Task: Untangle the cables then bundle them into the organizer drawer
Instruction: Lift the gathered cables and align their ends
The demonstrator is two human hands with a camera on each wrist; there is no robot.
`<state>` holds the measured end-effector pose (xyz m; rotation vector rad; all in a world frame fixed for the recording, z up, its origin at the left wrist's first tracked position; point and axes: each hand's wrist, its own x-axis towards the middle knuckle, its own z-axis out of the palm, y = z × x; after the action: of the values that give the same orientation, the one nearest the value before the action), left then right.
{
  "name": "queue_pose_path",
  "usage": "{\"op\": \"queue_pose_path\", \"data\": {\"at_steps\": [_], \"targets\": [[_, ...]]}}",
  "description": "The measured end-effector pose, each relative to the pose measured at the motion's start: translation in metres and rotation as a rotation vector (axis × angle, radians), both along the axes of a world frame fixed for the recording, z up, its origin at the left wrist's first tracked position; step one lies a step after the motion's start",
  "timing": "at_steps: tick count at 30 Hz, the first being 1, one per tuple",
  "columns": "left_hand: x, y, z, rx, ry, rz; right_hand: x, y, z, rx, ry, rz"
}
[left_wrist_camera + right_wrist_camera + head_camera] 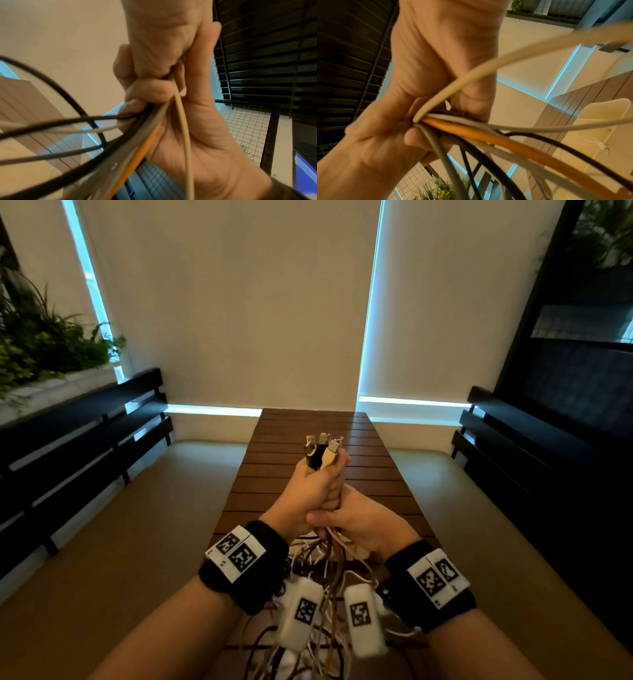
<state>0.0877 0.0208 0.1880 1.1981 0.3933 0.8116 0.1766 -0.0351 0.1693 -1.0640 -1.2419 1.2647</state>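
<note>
Cables (330, 563), smooth round cords, clenched in both fists.

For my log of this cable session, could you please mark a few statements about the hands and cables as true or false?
1. Both hands grip the cable bundle. True.
2. The connector ends point down at the table. False: they stick up above the left hand.
3. The right hand grips below the left. True.
4. Every cable is black. False: an orange cable and pale ones show too.

Slatted wooden table (310, 422), dark benches (85, 433), plants (41, 344)
</note>
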Motion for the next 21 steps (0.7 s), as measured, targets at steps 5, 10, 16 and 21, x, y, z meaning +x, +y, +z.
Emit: {"op": "queue_pose_path", "data": {"at_steps": [5, 10, 16, 21], "targets": [[0.003, -0.007, 0.015, 0.016, -0.011, -0.042, 0.014, -0.003, 0.016, -0.024, -0.131, 0.089], [0.005, -0.013, 0.033, 0.306, 0.069, 0.175, 0.015, -0.011, 0.037, -0.061, -0.160, -0.008], [0.010, -0.015, 0.082, 0.554, -0.088, 0.374, 0.001, -0.015, 0.098, 0.218, -0.737, -0.442], [0.014, -0.005, 0.109, 0.563, -0.126, 0.167, 0.004, -0.005, 0.142, 0.384, -0.775, -0.731]]}}
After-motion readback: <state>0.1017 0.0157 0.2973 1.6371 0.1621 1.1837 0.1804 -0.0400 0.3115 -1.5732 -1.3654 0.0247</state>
